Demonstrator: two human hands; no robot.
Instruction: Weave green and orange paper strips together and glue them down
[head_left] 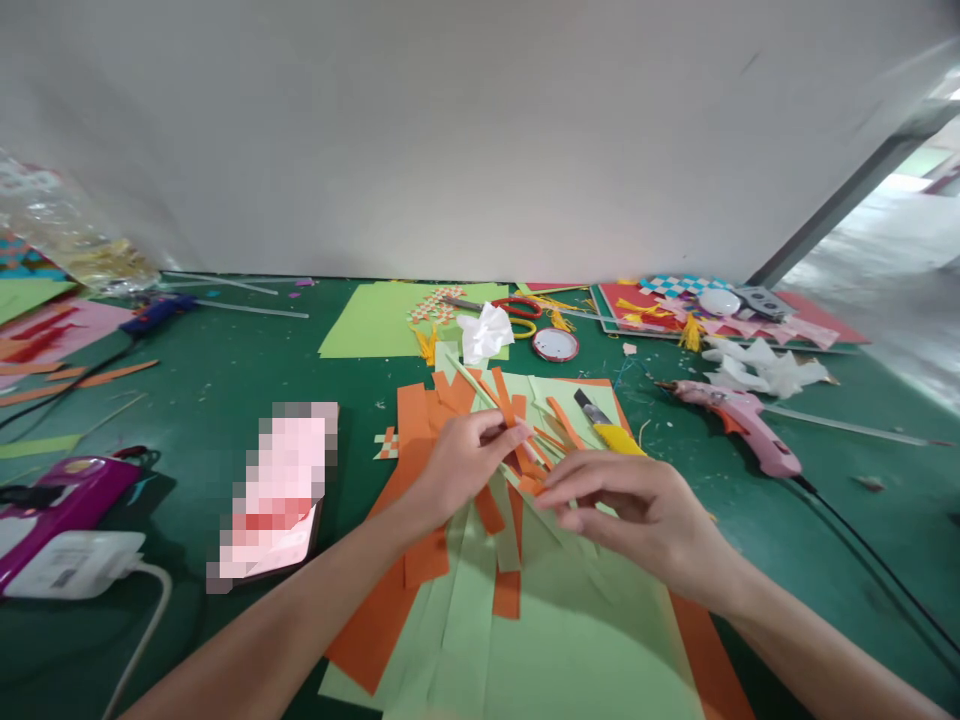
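Orange paper strips and pale green paper lie layered in front of me on the green table. Above the pile, my left hand pinches thin paper strips between thumb and fingertips. Just to its right, my right hand has its thumb and fingers closed at a small folded orange strip. The two hands are close together, with several narrow orange and green strips between and below them. A yellow utility knife rests on the paper behind my right hand.
A pink glue gun lies to the right, its cord running toward the front. A phone and a purple power strip are at the left. Behind the pile are scissors, crumpled tissue and a round tape roll.
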